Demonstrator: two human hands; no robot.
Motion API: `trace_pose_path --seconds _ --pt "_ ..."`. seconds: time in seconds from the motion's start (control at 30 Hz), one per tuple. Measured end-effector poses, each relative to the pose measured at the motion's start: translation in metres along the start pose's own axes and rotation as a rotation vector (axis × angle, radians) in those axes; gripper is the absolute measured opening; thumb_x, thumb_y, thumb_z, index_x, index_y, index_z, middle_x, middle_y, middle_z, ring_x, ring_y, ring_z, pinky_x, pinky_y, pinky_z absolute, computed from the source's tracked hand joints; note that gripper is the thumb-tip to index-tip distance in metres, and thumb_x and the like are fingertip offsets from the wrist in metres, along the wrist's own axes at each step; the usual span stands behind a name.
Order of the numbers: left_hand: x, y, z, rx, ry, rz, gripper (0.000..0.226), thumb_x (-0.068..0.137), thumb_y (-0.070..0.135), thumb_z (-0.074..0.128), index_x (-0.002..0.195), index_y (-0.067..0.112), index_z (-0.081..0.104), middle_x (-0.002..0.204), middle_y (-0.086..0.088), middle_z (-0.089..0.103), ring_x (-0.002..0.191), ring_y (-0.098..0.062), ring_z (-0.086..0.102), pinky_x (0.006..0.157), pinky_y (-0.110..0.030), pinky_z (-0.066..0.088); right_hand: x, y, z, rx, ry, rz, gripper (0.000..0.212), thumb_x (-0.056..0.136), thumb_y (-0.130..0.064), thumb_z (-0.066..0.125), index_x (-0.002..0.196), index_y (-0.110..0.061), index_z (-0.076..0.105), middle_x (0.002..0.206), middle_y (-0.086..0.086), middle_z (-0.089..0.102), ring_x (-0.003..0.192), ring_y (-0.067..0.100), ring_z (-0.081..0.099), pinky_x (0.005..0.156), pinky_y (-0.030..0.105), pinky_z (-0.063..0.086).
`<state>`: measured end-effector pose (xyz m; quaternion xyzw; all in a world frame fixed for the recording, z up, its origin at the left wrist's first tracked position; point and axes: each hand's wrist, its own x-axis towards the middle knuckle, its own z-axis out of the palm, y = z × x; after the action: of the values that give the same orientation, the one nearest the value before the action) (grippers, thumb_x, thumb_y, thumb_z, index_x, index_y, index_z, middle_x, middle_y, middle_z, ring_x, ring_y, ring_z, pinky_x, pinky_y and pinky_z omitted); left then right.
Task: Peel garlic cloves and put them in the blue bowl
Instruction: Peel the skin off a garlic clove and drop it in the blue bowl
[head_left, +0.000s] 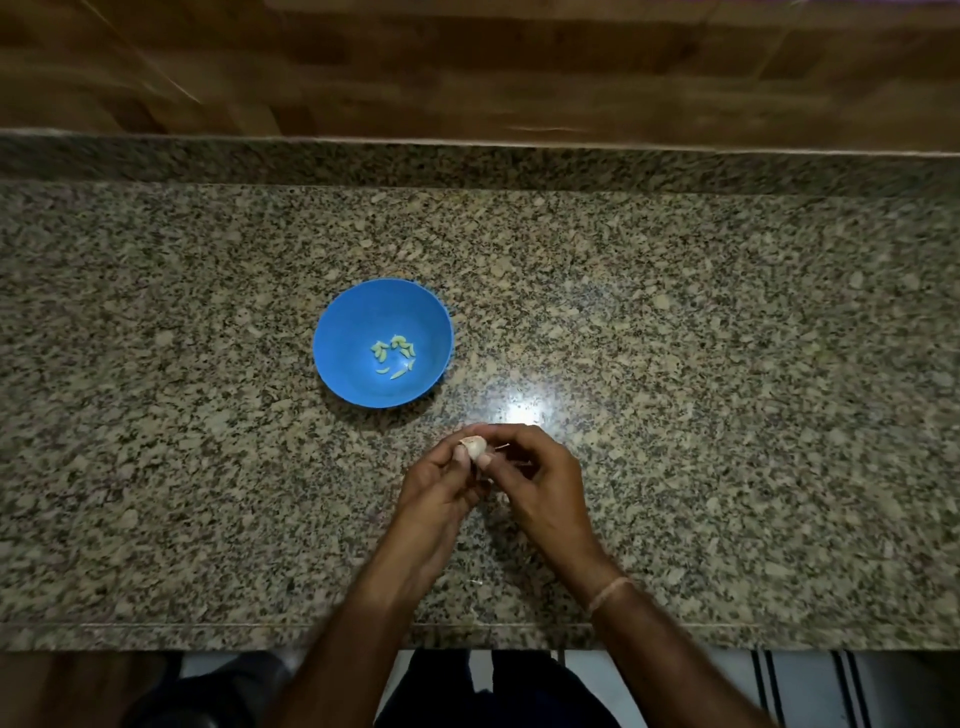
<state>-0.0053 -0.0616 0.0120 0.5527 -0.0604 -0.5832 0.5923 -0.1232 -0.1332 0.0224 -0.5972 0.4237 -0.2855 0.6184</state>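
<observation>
Desk (701, 338) speckled granite, beige, grey and black flecks, white glare patch near centre; wall (467, 62) behind warm brown wood grain, streaked lighter and darker; bowl (343, 332) bright blue, plain; peeled cloves (393, 355) inside pale yellow-green; garlic (474, 447) at fingers off-white with faint pinkish-tan skin; thread (610, 592) on right wrist pale orange; floor (727, 686) below light, with dark parallel stripes.

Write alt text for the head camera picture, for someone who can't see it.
Two hands, the left hand and the right hand, hold a garlic piece with its papery skin above a speckled granite counter. Beyond them to the left, a blue bowl holds several peeled cloves.
</observation>
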Motion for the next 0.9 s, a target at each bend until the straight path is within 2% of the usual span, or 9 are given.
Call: trace_pose_path --seconds 0.17,0.33,0.43,0.57,0.67,0.77,0.9 --pt "-0.006 0.004 0.014 0.073 0.027 0.056 0.034 0.107 0.025 0.051 0.134 0.009 0.065 0.13 -0.016 0.071 0.128 -0.031 0.063 0.109 -0.045 0.047 0.005 -0.001 -0.014 -0.115 -0.007 -0.099 0.018 0.09 -0.012 0.079 0.108 -0.018 0.078 0.105 -0.004 0.071 0.1 0.018 0.07 0.084 0.037 0.06" --pt "-0.01 0.0 0.02 0.096 0.094 0.099 0.028 0.104 0.021 0.058 0.127 0.014 0.072 0.129 -0.012 0.072 0.127 -0.03 0.064 0.109 -0.048 0.047 0.004 -0.005 -0.019 -0.215 -0.002 -0.21 0.015 0.093 -0.012 0.077 0.108 -0.015 0.08 0.098 -0.003 0.066 0.095 0.015 0.067 0.08 0.028 0.056" --pt "-0.012 -0.004 0.025 0.092 0.143 0.118 0.029 0.102 0.016 0.06 0.128 0.009 0.07 0.124 -0.012 0.074 0.123 -0.028 0.067 0.109 -0.047 0.048 0.003 -0.005 -0.022 -0.222 -0.009 -0.229 0.013 0.094 -0.011 0.076 0.106 -0.013 0.08 0.096 -0.004 0.069 0.092 0.012 0.068 0.079 0.028 0.056" --pt "-0.014 -0.006 0.032 0.077 0.187 0.112 0.026 0.101 0.01 0.062 0.124 0.006 0.071 0.118 -0.016 0.076 0.119 -0.029 0.07 0.111 -0.049 0.048 -0.002 -0.002 -0.025 -0.198 0.016 -0.206 0.013 0.095 -0.011 0.075 0.106 -0.016 0.081 0.099 -0.008 0.076 0.094 0.01 0.073 0.08 0.034 0.06" --pt "-0.016 -0.006 0.036 0.084 0.179 0.095 0.02 0.1 0.011 0.063 0.115 0.011 0.076 0.113 -0.017 0.077 0.118 -0.033 0.07 0.111 -0.053 0.047 -0.007 -0.003 -0.027 -0.087 0.029 -0.123 0.01 0.096 -0.01 0.074 0.104 -0.015 0.079 0.102 -0.008 0.078 0.098 0.014 0.075 0.083 0.037 0.062" --pt "-0.017 -0.005 0.038 0.086 0.158 0.097 0.019 0.099 0.008 0.063 0.114 0.008 0.074 0.112 -0.019 0.077 0.115 -0.032 0.072 0.11 -0.051 0.048 -0.008 -0.006 -0.026 -0.024 0.033 -0.064 0.004 0.094 -0.015 0.077 0.097 -0.014 0.075 0.095 -0.005 0.077 0.089 0.017 0.074 0.075 0.033 0.062" --pt "-0.018 -0.009 0.038 0.106 0.165 0.099 0.022 0.098 0.003 0.065 0.118 -0.002 0.07 0.112 -0.02 0.076 0.113 -0.032 0.072 0.111 -0.052 0.048 -0.009 -0.006 -0.026 -0.037 0.027 -0.036 0.011 0.091 -0.02 0.078 0.092 -0.012 0.071 0.086 -0.002 0.074 0.08 0.017 0.07 0.07 0.023 0.056"
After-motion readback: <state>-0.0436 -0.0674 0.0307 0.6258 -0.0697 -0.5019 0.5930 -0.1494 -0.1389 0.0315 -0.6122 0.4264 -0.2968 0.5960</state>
